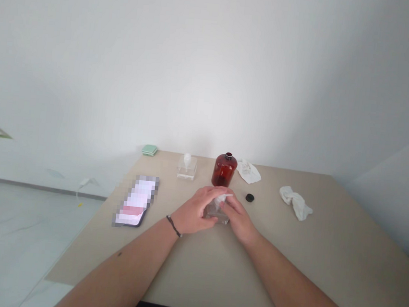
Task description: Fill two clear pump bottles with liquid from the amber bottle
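Near the middle of the table, a clear square glass bottle (222,217) is between my two hands. My left hand (199,211), with a dark band at the wrist, is wrapped round its left side and back. My right hand (238,218) closes on the right side, its thumb against a white, tissue-like piece (218,201) at the bottle's top. Fingers hide much of the neck. Just behind stands a reddish-brown round bottle (224,170) with an uncovered mouth. A small black cap (250,197) lies to its right.
Another clear square bottle (186,170) with a white top stands at the back left, near a green case (149,150). A phone (136,201) lies at left. Crumpled white tissues (295,202) and a flatter tissue (249,172) lie at right. The wall (212,77) borders the table's back edge.
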A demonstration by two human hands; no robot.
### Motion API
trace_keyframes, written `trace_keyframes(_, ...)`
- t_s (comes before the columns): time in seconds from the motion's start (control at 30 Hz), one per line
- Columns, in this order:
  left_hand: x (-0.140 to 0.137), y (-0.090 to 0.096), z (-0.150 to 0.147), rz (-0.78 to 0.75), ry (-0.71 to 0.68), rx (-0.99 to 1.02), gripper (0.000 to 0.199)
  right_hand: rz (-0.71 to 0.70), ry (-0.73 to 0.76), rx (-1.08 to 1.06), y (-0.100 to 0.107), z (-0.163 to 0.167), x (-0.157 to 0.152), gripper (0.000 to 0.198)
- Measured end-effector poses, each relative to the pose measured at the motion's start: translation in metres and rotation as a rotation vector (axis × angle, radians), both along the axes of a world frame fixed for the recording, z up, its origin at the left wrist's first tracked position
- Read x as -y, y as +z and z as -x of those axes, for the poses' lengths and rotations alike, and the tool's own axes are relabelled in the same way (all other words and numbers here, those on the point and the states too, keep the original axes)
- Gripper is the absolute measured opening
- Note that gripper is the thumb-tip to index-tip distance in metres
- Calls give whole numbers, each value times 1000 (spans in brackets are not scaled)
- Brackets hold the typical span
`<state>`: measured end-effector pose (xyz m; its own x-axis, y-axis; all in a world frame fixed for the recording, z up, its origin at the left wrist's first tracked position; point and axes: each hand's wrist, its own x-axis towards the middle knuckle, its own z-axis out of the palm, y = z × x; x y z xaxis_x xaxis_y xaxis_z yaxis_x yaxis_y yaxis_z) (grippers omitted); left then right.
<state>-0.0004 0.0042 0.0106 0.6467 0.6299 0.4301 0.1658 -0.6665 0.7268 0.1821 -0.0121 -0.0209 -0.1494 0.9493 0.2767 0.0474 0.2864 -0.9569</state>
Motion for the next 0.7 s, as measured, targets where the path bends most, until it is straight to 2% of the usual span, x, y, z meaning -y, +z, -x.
trace_keyframes(0.2,0,0,0,-18,6,19,81,1,11,3,-1,1,-1,41)
trace_keyframes(0.37,0,1,0,-32,-4,21,82,-7,1,22,1,0,0,33)
trace_keyframes(0.6,1,-2,-1,-43,14,69,79,18,14,-11,-1,1,0,44)
trace_keyframes(0.7,0,-4,0,-55,18,69,78,45,8,-36,0,0,0,39)
